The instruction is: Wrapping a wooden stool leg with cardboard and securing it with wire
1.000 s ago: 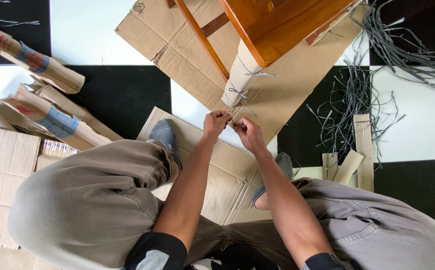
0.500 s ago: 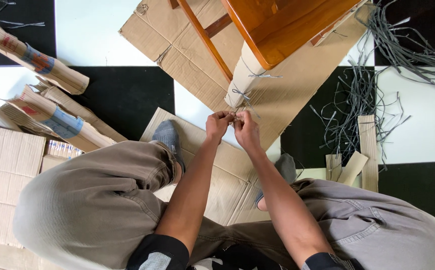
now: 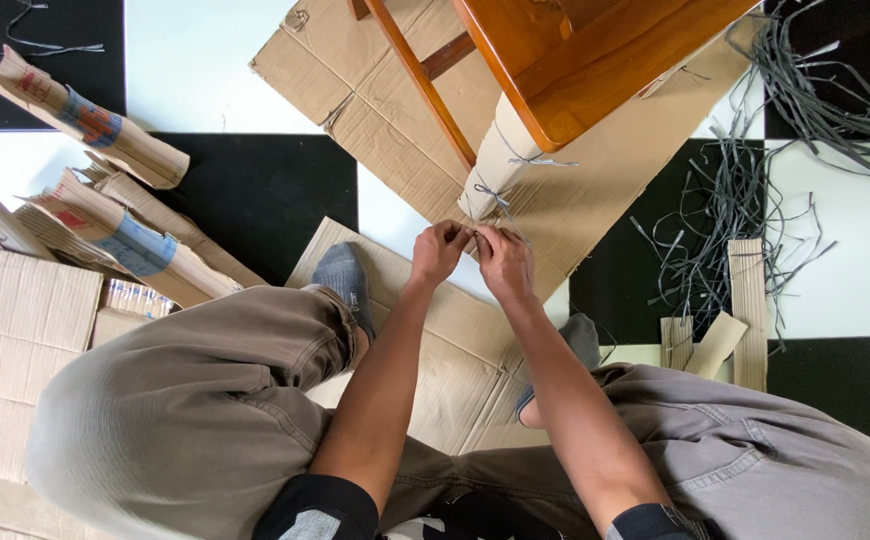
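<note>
Cardboard-wrapped chair leg (image 3: pixel 495 165) stood at the near edge of the flat cardboard sheet (image 3: pixel 595 190). My left hand (image 3: pixel 438 250) and right hand (image 3: pixel 503 260) met below it, pinching grey strap ends (image 3: pixel 487 232) together; tightening seemingly came next.

Place: a furniture packing workshop, worked on the floor.
Floor: black and white tiles (image 3: pixel 235 70).
Signs: flattened cardboard sheets (image 3: pixel 395 100), wooden furniture piece (image 3: pixel 595 50) with leg wrapped in cardboard (image 3: pixel 500 160), loose grey strapping strips (image 3: pixel 745 190).
</note>
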